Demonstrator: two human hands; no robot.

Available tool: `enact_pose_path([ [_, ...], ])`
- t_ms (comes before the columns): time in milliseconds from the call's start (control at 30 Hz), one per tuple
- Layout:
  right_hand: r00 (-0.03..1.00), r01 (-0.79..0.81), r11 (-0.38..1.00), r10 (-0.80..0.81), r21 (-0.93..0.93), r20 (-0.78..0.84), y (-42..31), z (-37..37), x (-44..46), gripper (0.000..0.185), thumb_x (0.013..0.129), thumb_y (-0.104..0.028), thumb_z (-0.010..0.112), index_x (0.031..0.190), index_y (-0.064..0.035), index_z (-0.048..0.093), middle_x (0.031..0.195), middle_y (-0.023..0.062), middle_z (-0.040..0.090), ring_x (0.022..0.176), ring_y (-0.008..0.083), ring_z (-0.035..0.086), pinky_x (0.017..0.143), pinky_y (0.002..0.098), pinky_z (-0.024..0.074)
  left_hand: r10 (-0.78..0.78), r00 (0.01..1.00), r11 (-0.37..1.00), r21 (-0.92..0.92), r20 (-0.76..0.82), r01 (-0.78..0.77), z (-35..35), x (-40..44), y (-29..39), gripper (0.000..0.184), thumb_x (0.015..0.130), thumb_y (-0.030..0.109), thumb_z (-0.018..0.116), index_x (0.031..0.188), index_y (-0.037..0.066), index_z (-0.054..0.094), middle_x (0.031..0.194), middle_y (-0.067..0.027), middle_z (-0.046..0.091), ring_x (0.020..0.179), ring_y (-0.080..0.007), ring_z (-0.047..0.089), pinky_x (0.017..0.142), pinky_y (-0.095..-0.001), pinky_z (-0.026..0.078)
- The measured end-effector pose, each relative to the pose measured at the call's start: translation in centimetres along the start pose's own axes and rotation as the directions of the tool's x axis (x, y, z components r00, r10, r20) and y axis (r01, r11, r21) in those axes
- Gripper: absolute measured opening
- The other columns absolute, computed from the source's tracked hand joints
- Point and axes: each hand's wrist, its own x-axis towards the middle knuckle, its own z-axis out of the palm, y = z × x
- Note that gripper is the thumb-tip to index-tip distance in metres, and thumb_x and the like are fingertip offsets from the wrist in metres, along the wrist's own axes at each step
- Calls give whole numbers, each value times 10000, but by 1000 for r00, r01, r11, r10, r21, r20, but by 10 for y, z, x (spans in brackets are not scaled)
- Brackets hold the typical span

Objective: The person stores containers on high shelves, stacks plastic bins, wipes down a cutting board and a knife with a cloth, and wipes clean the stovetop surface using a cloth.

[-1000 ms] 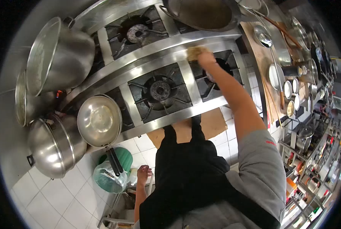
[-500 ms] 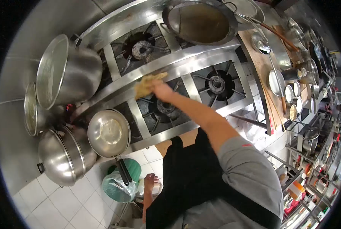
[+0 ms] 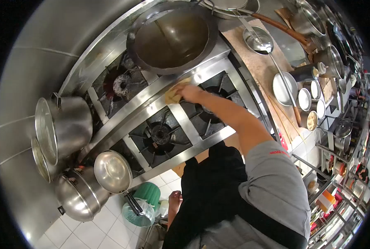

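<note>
My right hand (image 3: 190, 92) presses a yellowish cloth (image 3: 173, 96) onto the steel strip of the stove (image 3: 177, 114), between the front and back burners. Just below that arm lies the front right burner (image 3: 212, 103), partly covered by it. The front left burner (image 3: 161, 133) shows in full. At the back stands a large dark wok (image 3: 172, 39) with brownish liquid inside, close behind the cloth. Down by my apron, my left hand (image 3: 175, 202) hangs low with its fingers loosely bent, and I see nothing in it.
Stacked pans (image 3: 112, 172) rest at the stove's left end, handles jutting over a green bin (image 3: 146, 195). A big steel pot (image 3: 69, 126) and a domed steel vessel (image 3: 79, 195) stand left. Right, a board (image 3: 251, 62) carries a ladle (image 3: 285, 76) and several bowls.
My right hand has wiped the cloth rightward along the steel strip. The view has shifted with my head, bringing the wok nearer the middle. My left hand still hangs low.
</note>
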Motion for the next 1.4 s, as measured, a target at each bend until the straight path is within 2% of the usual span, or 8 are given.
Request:
enact_pose_path([
  [200,912,-408,913,407,-7,-52,104,-75,-91,383,815,-91,543,1174,-155,659,1262,169,607,971,370,664,845,446,548,-48,999,990,-134,-26,44,4,21,38,257,995,244,558,1091,12,609,870,-125,710,703,-191,695,579,-308,563],
  [233,886,-464,875,457,-137,-82,137,-59,-102,373,802,-163,567,1159,-84,641,956,191,706,856,366,686,774,459,560,-55,998,990,-129,-19,52,5,23,44,259,994,246,560,1093,12,607,871,-124,710,707,-191,695,581,-308,563],
  [400,783,-455,890,390,-18,-485,129,-92,-158,357,848,-108,545,1192,-69,633,1270,208,599,1158,342,583,1000,434,463,-88,984,963,-239,155,124,-16,53,16,266,979,260,582,1094,21,608,862,-116,707,708,-184,691,573,-297,554],
  [467,728,-505,857,487,102,-483,109,-95,-182,358,813,-44,535,1155,-58,639,1334,176,554,1232,351,518,1043,430,429,-44,996,997,68,80,39,-11,46,29,251,974,264,593,1073,34,618,849,-102,701,707,-174,687,572,-295,550],
  [567,655,-638,747,654,186,-378,79,-82,-227,362,843,-47,535,1190,-45,639,1356,171,549,1287,339,482,1085,410,391,-85,972,962,-238,218,138,-36,66,2,236,977,263,588,1069,49,624,845,-90,699,707,-161,682,568,-295,548],
  [833,479,-809,536,838,240,-261,3,-74,-323,296,776,-112,647,1056,-30,696,988,252,665,984,409,629,905,459,494,-27,998,998,-51,51,29,-36,46,42,233,983,241,573,1069,30,623,861,-78,686,700,-151,651,576,-285,520],
  [1133,661,-396,878,475,269,-580,-89,-149,-105,330,836,-25,610,1162,19,604,1119,214,595,1037,375,591,899,403,474,-218,974,943,-272,-61,194,-75,6,-86,227,954,252,621,1040,42,621,788,-82,679,624,-155,638,513,-288,506],
  [1400,627,-302,953,200,2,-753,-176,43,108,312,874,-72,517,1156,25,608,1141,217,612,1078,414,557,975,496,427,-119,978,934,-353,-169,53,-68,-73,-205,238,957,244,622,1074,38,591,828,-122,697,670,-207,675,543,-320,545],
])
